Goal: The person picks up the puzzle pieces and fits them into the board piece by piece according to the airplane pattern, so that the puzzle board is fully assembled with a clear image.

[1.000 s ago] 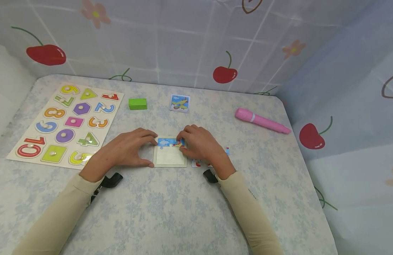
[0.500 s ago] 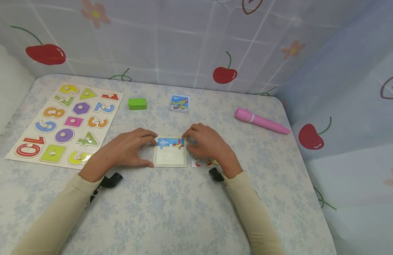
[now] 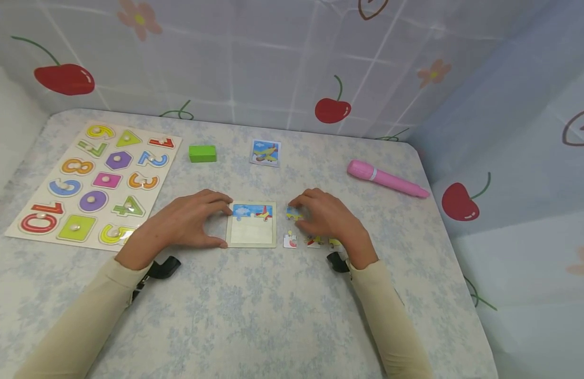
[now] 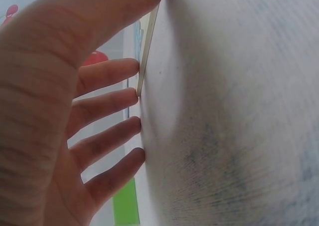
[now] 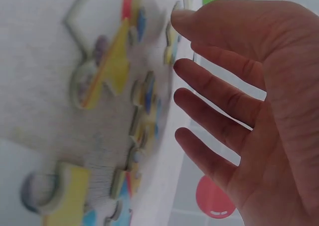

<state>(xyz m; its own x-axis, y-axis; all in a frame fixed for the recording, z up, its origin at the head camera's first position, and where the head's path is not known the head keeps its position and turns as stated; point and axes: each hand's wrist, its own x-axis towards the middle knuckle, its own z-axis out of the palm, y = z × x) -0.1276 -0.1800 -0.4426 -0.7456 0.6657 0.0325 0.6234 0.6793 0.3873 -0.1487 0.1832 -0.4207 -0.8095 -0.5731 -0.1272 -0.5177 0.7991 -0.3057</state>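
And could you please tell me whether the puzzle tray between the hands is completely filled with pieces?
No, the puzzle tray holds pieces only along its far side, with its pale base bare below them.

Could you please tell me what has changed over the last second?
The right hand has left the red-tailed puzzle piece in the far right corner of the tray and moved right, to a loose blue-yellow piece; whether it touches that is unclear. The left hand stays at the tray's left edge; the number board, green block and pink toy lie as before.
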